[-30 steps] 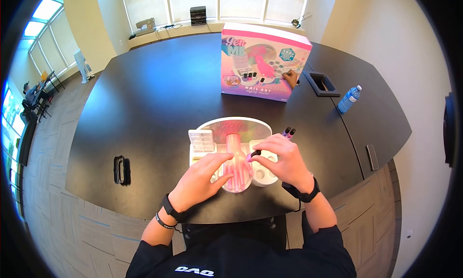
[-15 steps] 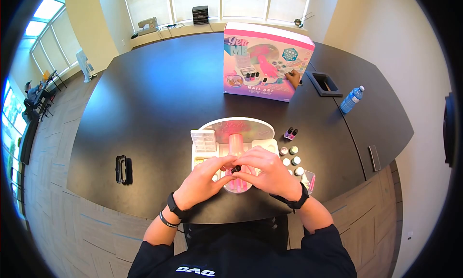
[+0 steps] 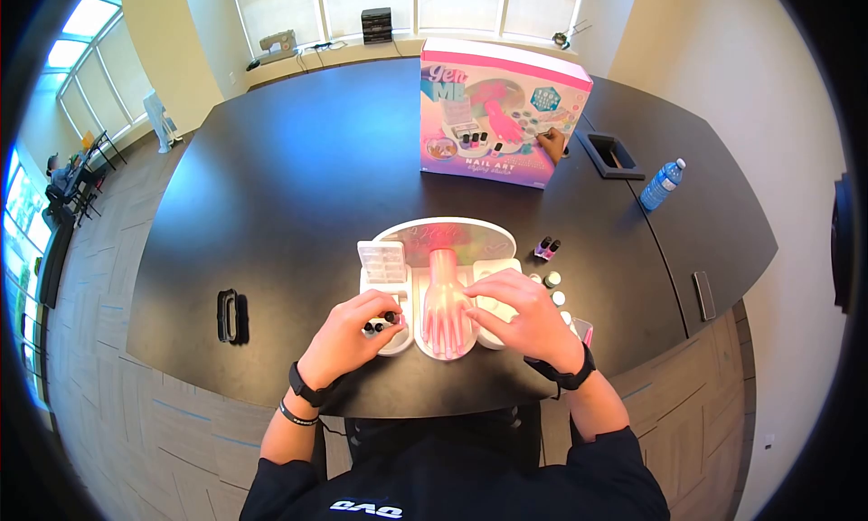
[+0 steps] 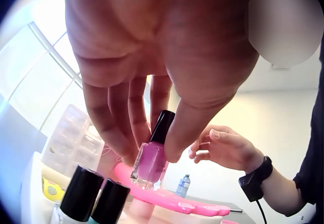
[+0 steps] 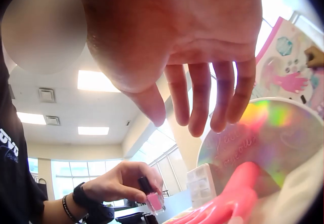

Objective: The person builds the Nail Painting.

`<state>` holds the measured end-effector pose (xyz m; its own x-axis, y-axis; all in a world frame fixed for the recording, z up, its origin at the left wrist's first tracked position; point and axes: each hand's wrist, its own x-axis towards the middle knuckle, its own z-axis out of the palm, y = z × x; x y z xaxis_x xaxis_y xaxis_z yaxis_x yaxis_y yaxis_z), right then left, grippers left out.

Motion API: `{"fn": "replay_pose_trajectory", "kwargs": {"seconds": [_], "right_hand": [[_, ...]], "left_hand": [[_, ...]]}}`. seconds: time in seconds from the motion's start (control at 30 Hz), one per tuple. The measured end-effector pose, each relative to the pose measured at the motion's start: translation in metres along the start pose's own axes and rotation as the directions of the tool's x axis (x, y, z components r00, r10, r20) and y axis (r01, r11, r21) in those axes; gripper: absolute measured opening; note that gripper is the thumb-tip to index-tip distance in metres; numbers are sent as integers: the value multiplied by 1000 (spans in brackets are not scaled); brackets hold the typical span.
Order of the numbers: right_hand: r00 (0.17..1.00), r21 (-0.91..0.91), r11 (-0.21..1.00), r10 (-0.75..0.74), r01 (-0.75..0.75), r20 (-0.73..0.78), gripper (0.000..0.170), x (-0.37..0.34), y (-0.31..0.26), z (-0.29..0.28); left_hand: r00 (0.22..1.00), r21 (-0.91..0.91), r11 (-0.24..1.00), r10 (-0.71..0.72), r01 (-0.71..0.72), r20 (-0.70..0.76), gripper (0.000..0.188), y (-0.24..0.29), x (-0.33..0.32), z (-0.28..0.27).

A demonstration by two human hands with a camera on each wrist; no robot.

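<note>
My left hand pinches a pink nail polish bottle with a black cap between thumb and fingers. It holds the bottle low over the left side of a white nail art stand. Two more black-capped bottles stand close below that hand in the left wrist view. Upright on the stand's left side is a white compartment case. A pink model hand lies palm down in the middle, before a rounded mirror. My right hand hovers just right of the model hand, fingers relaxed and holding nothing.
Behind the stand rises a large nail art box. Right of the stand are two purple polish bottles and several small jars. Farther right are a water bottle and a phone. A black frame-like object lies left.
The nail polish bottle was in the right hand, met the left hand over the model hand, and is now in the left hand at the left side. The right hand has drawn back right.
</note>
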<state>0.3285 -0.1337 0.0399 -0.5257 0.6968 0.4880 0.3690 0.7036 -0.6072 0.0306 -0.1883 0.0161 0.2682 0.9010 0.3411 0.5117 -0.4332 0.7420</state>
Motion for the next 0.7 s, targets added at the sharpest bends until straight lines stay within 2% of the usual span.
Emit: {"fn": "replay_pose_trajectory", "kwargs": {"seconds": [0.23,0.27,0.33,0.7], "right_hand": [[999,-53,999,6,-8,-47,23,-10,8,-16],[998,-49,998,43,-45,-47,22,-12,7,-19],[995,-47,995,81,-84,-50,21,-14,8,-22],[984,-112,984,123,-138,-130,17,-22,28,-48]], "left_hand": [[993,83,996,-51,42,104,19,-18,-7,2],[993,83,996,-51,42,105,19,-19,-7,3],[993,165,986,8,-27,114,20,-22,-6,4],[987,273,960,14,-59,162,19,-35,-10,9]]}}
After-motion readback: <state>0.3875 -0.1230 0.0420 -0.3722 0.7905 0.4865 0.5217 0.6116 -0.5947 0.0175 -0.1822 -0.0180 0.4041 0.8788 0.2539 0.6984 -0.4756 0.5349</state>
